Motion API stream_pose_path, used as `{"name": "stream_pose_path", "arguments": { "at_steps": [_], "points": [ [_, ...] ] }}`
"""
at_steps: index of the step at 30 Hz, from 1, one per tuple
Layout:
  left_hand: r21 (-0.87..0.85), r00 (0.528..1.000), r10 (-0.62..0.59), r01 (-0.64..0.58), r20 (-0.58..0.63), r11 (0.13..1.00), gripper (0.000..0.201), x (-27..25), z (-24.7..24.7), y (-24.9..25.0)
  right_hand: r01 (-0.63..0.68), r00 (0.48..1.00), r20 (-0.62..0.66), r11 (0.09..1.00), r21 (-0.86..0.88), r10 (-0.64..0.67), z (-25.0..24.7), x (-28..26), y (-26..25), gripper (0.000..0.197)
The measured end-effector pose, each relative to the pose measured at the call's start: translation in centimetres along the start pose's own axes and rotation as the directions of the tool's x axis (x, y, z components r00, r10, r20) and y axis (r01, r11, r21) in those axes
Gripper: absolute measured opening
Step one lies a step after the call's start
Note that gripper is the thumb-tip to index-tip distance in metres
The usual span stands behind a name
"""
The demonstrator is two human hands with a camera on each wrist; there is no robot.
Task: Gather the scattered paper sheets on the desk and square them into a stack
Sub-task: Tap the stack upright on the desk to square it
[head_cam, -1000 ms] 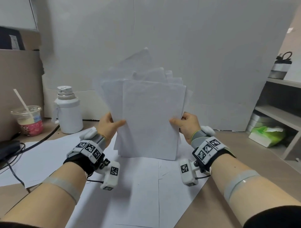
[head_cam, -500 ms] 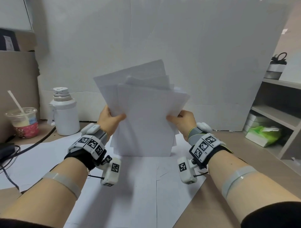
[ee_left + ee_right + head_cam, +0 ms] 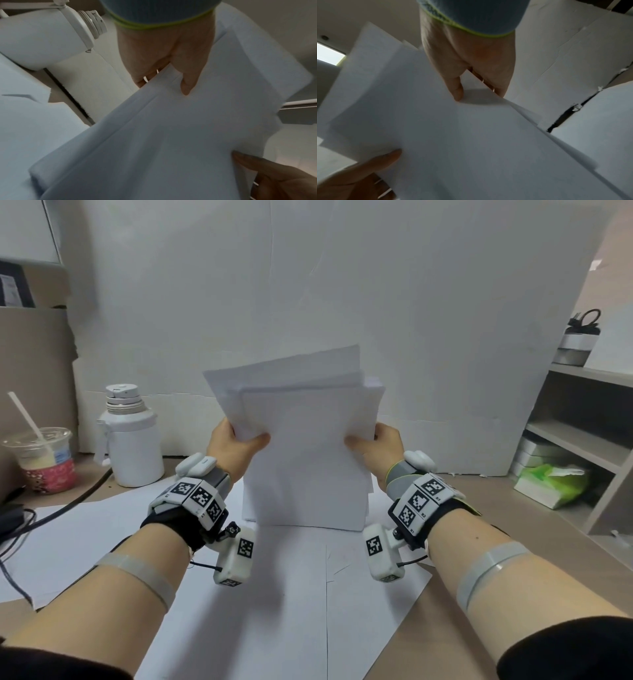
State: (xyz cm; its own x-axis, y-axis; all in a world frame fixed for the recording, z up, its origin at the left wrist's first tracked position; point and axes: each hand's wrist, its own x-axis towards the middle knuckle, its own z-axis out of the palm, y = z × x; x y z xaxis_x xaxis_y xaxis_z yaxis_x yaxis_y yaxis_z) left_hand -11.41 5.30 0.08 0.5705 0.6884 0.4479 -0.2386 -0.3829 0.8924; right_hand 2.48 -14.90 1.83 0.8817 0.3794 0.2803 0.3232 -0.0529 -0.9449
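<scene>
A bundle of white paper sheets [image 3: 305, 453] stands upright on its bottom edge on the desk, its top edges still uneven and fanned. My left hand [image 3: 236, 446] grips its left side, thumb in front and fingers behind. My right hand [image 3: 373, 448] grips the right side the same way. In the left wrist view the paper sheets [image 3: 171, 135] fill the frame, my left hand [image 3: 171, 65] pinches their edge, and the right hand's thumb [image 3: 254, 162] shows at the lower right. The right wrist view shows the paper sheets [image 3: 453, 135] pinched by my right hand [image 3: 471, 75].
Large white sheets [image 3: 291, 594] cover the desk under the bundle. A white thermos [image 3: 128, 440] and a plastic cup with a straw [image 3: 44, 458] stand at the left, with black cables [image 3: 20, 522]. A white board backs the desk. Shelves [image 3: 579, 440] with a green packet [image 3: 548, 484] are at the right.
The fanned sheets have slid down together, so the top of the bundle is lower and more even than before. Both hands have kept their grip on its sides.
</scene>
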Motion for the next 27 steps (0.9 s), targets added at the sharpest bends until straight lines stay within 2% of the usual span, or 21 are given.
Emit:
{"name": "stream_pose_path", "arguments": {
  "at_steps": [2, 5, 7, 10, 11, 14, 18, 19, 22, 25, 27],
  "points": [
    [0.023, 0.999, 0.036, -0.036, -0.025, 0.999, 0.032, 0.4, -0.1, 0.6, 0.030, 0.999, -0.020, 0.999, 0.010, -0.030, 0.0, 0.1, -0.7, 0.019],
    [0.028, 0.993, 0.105, -0.104, -0.055, 0.994, 0.024, 1.1, -0.4, 2.0, 0.063, 0.997, -0.045, 0.996, 0.065, -0.060, -0.1, 0.3, -1.9, 0.016],
    [0.018, 0.992, 0.108, -0.108, -0.064, 0.994, 0.033, 1.2, -0.4, 2.3, 0.048, 0.999, -0.023, 0.996, 0.074, -0.047, 0.0, 0.1, -2.1, 0.013],
    [-0.020, 0.999, 0.041, -0.041, -0.036, 0.999, 0.064, 0.6, -0.6, 1.3, -0.006, 1.000, 0.000, 1.000, 0.017, 0.006, 0.5, -0.3, -0.4, 0.021],
    [-0.022, 0.999, 0.021, -0.021, -0.025, 1.000, 0.068, 0.3, -0.7, 0.7, -0.025, 1.000, -0.003, 1.000, -0.003, 0.025, 0.7, -0.6, 0.2, 0.023],
    [0.016, 1.000, 0.004, -0.004, 0.000, 1.000, 0.053, -0.3, -0.8, -0.2, -0.043, 0.999, -0.008, 0.999, 0.013, 0.043, 0.8, -0.9, 0.8, 0.030],
    [0.030, 1.000, 0.014, -0.014, -0.003, 0.999, 0.028, 0.4, -1.0, 0.2, -0.031, 1.000, -0.005, 0.998, 0.047, 0.031, 0.5, -0.7, -0.1, 0.019],
    [0.024, 1.000, 0.023, -0.022, 0.000, 0.999, 0.025, 0.5, -0.9, 0.5, -0.026, 1.000, -0.008, 0.998, 0.055, 0.026, 0.4, -0.6, -0.2, 0.022],
    [0.001, 0.999, 0.050, -0.050, 0.012, 0.999, 0.021, 0.5, -0.5, 1.7, -0.025, 0.999, -0.037, 0.997, 0.076, 0.028, -0.1, -0.4, -0.5, 0.046],
    [-0.042, 0.998, 0.068, -0.068, 0.008, 0.997, 0.021, 0.1, 0.1, 3.1, -0.052, 0.996, -0.063, 0.993, 0.107, 0.059, -1.2, -0.4, -0.5, 0.041],
    [-0.127, 0.998, 0.056, -0.059, -0.027, 0.990, 0.026, -0.1, 0.3, 4.0, -0.104, 0.988, -0.102, 0.991, 0.088, 0.113, -2.5, -0.9, 0.3, 0.062]
  ]
}}
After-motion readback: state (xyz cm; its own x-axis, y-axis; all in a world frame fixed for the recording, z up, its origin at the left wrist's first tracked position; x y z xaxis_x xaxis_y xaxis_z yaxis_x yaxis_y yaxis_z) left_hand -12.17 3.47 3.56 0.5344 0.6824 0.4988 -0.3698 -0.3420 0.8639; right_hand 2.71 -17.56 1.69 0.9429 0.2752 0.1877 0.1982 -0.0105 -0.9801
